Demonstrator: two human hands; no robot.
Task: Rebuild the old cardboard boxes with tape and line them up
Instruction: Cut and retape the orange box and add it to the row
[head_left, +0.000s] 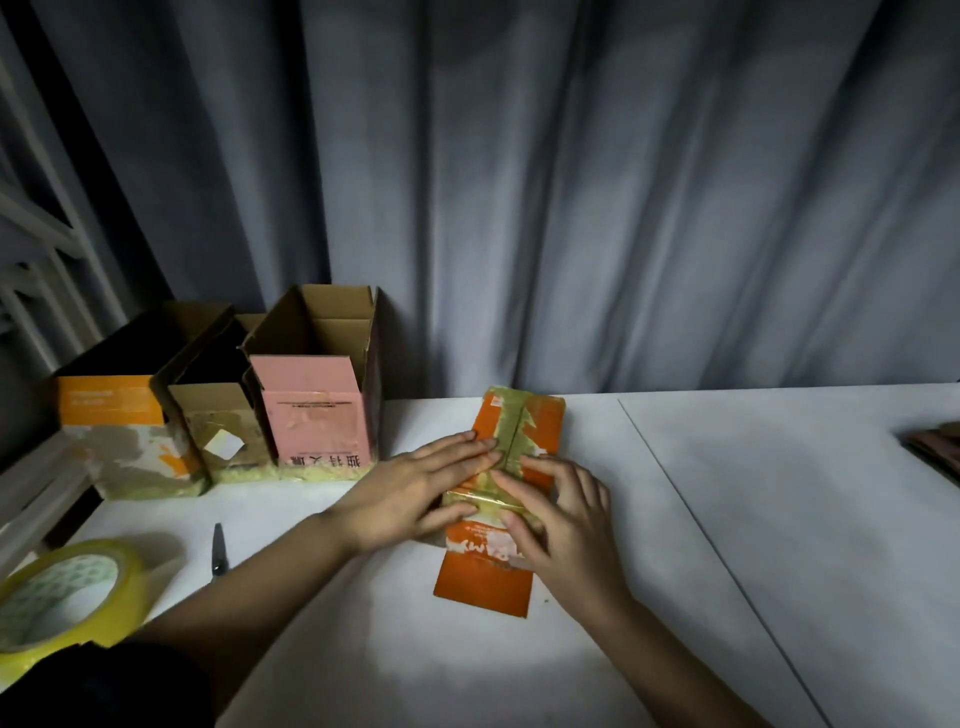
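An orange cardboard box lies on the white table, its closed flaps facing up with yellowish tape along the seam. My left hand presses flat on its left side, fingers straight toward the seam. My right hand rests on the near end of the box, its fingers bent over the taped edge. Three rebuilt boxes stand in a row at the back left: an orange-and-white one, a brown one and a pink one, all open at the top.
A roll of yellow tape lies at the near left. Scissors lie beside it. A grey curtain hangs behind the table. Flat cardboard shows at the right edge. A table seam runs diagonally on the right.
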